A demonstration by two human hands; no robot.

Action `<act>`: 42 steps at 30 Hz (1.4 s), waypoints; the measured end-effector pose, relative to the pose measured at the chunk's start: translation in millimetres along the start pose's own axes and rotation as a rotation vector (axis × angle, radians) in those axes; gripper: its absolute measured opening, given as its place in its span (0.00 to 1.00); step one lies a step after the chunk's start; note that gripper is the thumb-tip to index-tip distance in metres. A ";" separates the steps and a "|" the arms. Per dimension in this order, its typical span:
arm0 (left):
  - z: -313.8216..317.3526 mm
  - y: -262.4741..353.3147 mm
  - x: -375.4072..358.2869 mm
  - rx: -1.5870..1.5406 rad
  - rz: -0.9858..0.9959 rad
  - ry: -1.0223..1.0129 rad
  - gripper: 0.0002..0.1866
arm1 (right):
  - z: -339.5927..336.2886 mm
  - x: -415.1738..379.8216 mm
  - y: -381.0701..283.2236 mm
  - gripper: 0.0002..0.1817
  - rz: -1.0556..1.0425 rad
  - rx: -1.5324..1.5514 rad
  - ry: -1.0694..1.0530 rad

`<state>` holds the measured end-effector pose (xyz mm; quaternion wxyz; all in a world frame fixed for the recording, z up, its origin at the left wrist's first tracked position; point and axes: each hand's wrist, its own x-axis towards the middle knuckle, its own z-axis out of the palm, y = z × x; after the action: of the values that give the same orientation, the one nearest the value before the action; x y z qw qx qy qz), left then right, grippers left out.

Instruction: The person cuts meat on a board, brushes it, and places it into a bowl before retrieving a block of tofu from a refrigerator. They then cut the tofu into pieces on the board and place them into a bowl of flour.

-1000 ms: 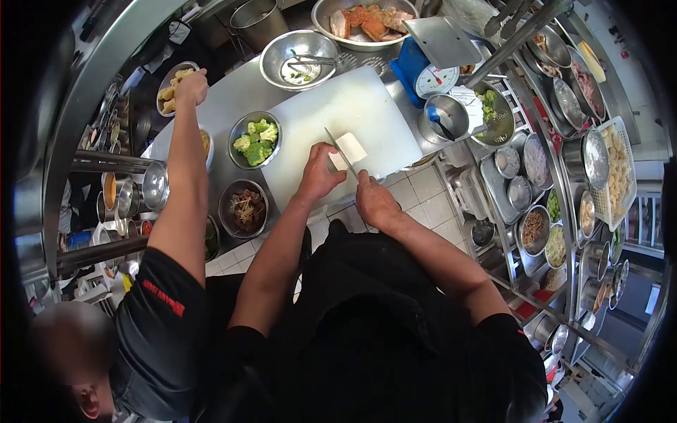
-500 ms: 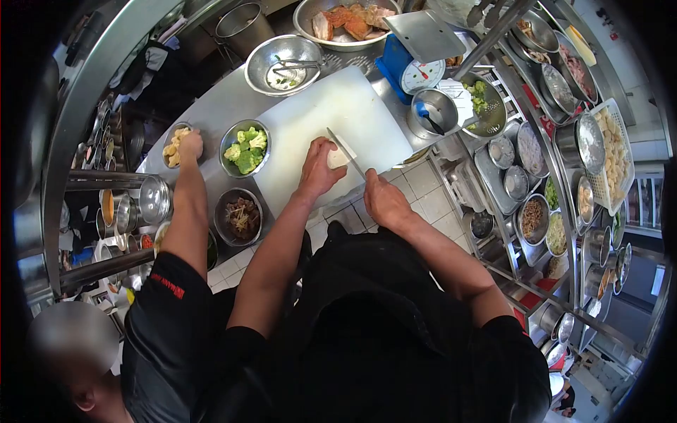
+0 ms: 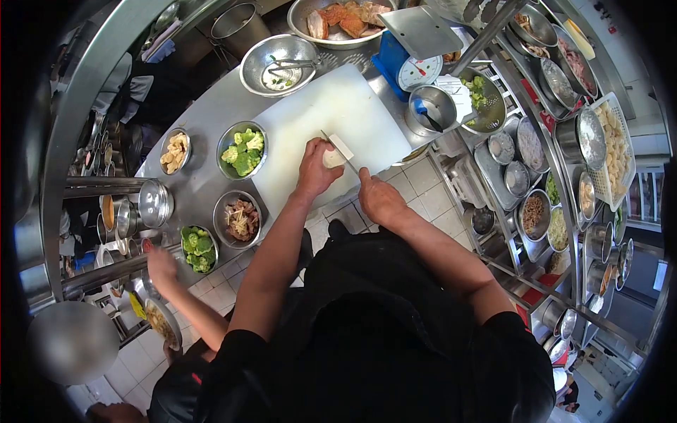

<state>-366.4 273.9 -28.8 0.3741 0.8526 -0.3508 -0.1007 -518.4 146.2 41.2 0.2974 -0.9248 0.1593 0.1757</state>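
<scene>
My left hand [image 3: 316, 169] has its curled fingers on a pale white block [image 3: 331, 158], which looks like tofu, on the white cutting board [image 3: 296, 106]. In my right hand [image 3: 383, 202] is the handle of a knife [image 3: 340, 149]. Its blade lies across the board just to the right of my left fingertips. A white rectangular piece [image 3: 342, 145] rests along the blade's far side. My left hand hides part of the block.
Left of the board stand bowls of broccoli [image 3: 242, 153], sliced meat [image 3: 238, 218], yellowish chunks [image 3: 174, 152] and more broccoli [image 3: 199, 249]. A co-worker's hand [image 3: 162, 266] and a plate of food [image 3: 161, 321] are at lower left. A blue scale [image 3: 409, 69] stands behind the board.
The co-worker's arm has withdrawn from the yellowish chunks toward the lower left, uncovering the second broccoli bowl and showing the plate. My hands and the knife remain in nearly the same place.
</scene>
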 end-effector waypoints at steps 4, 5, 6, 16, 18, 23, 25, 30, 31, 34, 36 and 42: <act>-0.2 -0.5 -1.4 -0.004 0.005 -0.003 0.28 | 12.1 13.7 6.5 0.14 0.020 0.032 -0.035; -0.6 -0.8 -2.2 -0.014 -0.007 -0.011 0.30 | 18.2 18.2 9.6 0.14 0.020 0.047 -0.027; -1.9 -1.0 -0.8 -0.024 -0.015 -0.017 0.31 | 23.6 22.3 12.5 0.14 0.019 0.062 -0.013; -42.2 24.6 56.7 0.343 0.391 -0.443 0.13 | 24.1 24.6 11.5 0.14 0.056 0.051 -0.010; -42.3 26.9 64.6 0.370 0.410 -0.472 0.13 | 15.8 17.1 6.1 0.14 0.036 0.051 -0.021; -49.7 39.1 76.7 0.526 0.431 -0.605 0.21 | -1.0 3.6 -4.4 0.14 0.044 0.108 0.040; -65.7 57.9 77.6 0.359 0.492 -0.243 0.29 | -9.4 -6.1 -2.6 0.13 0.040 0.139 0.074; -99.1 60.6 92.1 0.339 0.364 -0.262 0.45 | -17.1 -45.2 24.4 0.12 0.029 0.372 0.263; -93.4 61.8 88.0 0.453 0.450 -0.448 0.46 | -15.1 -48.4 33.1 0.12 0.030 0.371 0.264; -71.5 56.6 79.3 0.679 0.560 -0.742 0.52 | 2.3 -50.8 58.4 0.12 0.168 0.420 0.261; -55.2 41.4 84.0 0.771 0.655 -0.951 0.51 | 13.4 -54.5 69.7 0.12 0.199 0.447 0.209; -43.0 17.2 85.4 0.515 0.555 -0.923 0.43 | 29.4 -52.7 70.5 0.11 0.160 0.517 0.160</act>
<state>-294.1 232.6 21.2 -0.0233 0.6604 -0.7000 -0.2710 -600.1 119.5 6.1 0.4951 -0.8137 0.2943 0.0784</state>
